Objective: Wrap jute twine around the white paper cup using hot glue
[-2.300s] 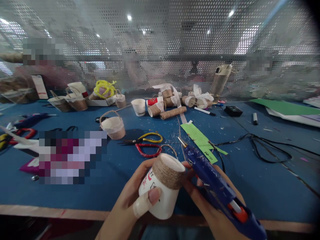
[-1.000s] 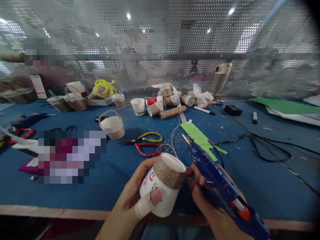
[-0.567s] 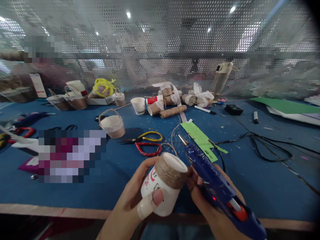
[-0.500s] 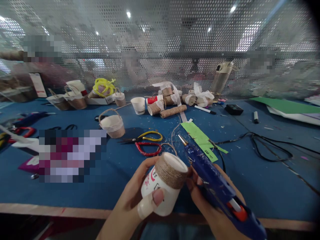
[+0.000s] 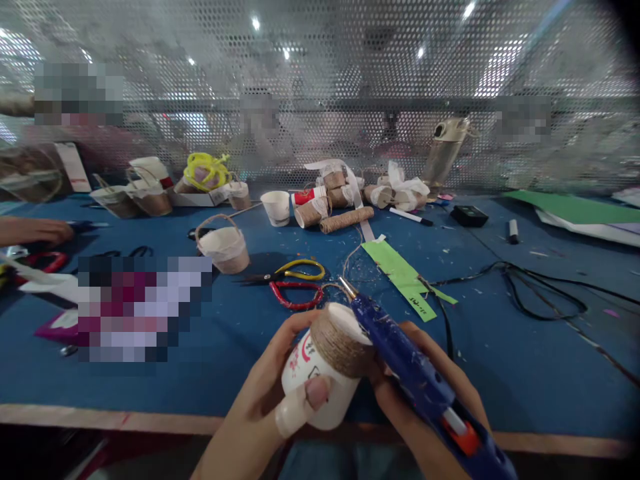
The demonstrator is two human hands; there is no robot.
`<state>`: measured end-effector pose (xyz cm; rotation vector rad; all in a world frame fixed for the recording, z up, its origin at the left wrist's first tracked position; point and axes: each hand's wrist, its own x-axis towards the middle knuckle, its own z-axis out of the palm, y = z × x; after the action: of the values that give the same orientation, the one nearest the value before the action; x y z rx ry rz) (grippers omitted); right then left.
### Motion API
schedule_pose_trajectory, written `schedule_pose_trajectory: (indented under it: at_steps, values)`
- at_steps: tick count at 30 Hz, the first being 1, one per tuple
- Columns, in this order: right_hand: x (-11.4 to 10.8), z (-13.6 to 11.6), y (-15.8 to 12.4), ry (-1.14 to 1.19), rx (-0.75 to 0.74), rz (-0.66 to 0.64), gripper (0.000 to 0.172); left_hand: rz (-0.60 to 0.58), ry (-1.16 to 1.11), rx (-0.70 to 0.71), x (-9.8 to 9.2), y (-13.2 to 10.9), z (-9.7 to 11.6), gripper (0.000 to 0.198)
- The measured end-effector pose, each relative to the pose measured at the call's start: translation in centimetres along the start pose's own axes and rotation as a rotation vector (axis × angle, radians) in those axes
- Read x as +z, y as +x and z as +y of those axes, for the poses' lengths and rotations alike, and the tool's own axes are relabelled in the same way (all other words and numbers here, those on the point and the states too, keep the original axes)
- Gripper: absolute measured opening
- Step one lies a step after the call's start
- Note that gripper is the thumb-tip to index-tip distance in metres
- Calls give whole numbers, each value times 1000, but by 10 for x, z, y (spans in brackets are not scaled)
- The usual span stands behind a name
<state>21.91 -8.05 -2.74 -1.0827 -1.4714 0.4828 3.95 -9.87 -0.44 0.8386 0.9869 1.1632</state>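
Note:
My left hand [image 5: 280, 387] is closed around a white paper cup [image 5: 325, 393] with red and black print, tilted with its pale end up. Brown twine [image 5: 340, 347] is wound in tight rows around the cup's upper part. In my right hand [image 5: 415, 393] lies a blue hot glue gun [image 5: 400, 353], its metal nozzle pointing up and left beyond the cup. Some right fingers are hidden behind the gun, close to the twine-wound side. A loose twine strand runs behind the cup towards a twine roll [image 5: 347, 220]. Scissors [image 5: 297, 285] with yellow and red handles lie just beyond.
A small twine-handled basket [image 5: 225, 250] stands left of the scissors. Green paper [image 5: 400, 277] and a black cable [image 5: 540, 300] lie to the right. Several wrapped cups and a bottle [image 5: 445, 157] line the mesh partition. Another person's hand [image 5: 37, 231] rests at the far left.
The glue gun has shifted left, its nozzle now over the cup's far side. My left hand and the cup stay nearly still. Another person's hand has appeared at the left.

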Motion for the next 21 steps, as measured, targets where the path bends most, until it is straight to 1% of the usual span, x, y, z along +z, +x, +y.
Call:
schedule_pose_trajectory:
  at_steps: [3,6,9,14,18,21]
  values:
    - [0,3,-1,43,-24,0,18,32,-5,10,1,0,-1,48]
    - [0,3,-2,94,26,7,15,46,-32,-4,2,-1,-2,48]
    - [-2,1,-3,96,81,14,15,74,-33,22,4,-1,-2,48]
    - [-3,0,-3,106,116,11,16,124,-31,20,6,-2,-3,48]
    - [-3,-1,-6,126,203,17,13,122,-30,39,6,-2,-4,48]
    - [-3,0,-8,145,216,22,14,128,-36,47,6,-2,-4,47]
